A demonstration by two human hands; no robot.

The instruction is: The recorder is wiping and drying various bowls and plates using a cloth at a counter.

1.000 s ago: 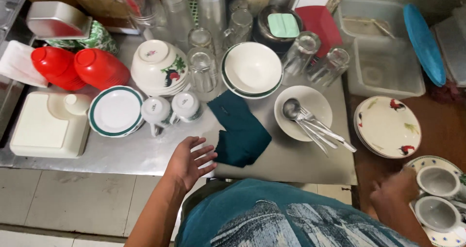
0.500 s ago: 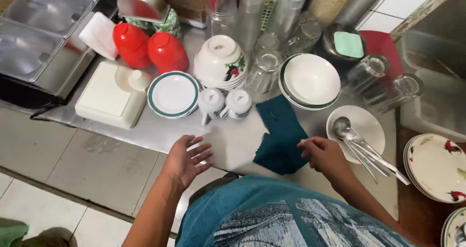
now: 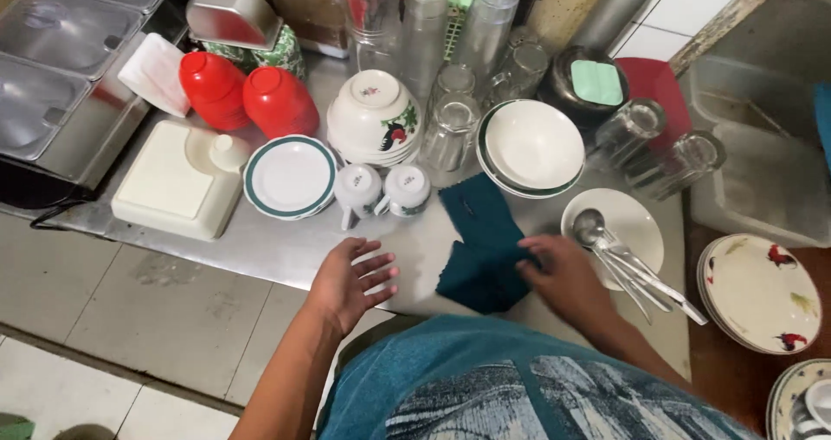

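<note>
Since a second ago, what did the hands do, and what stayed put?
The right hand came in from the plates on the right and now lies on the dark teal cloth, fingers pressing its right edge; no closed grip shows. The left hand stayed open, fingers spread, at the steel counter's front edge. Cloth, two small cups and spoons kept their places.
</note>
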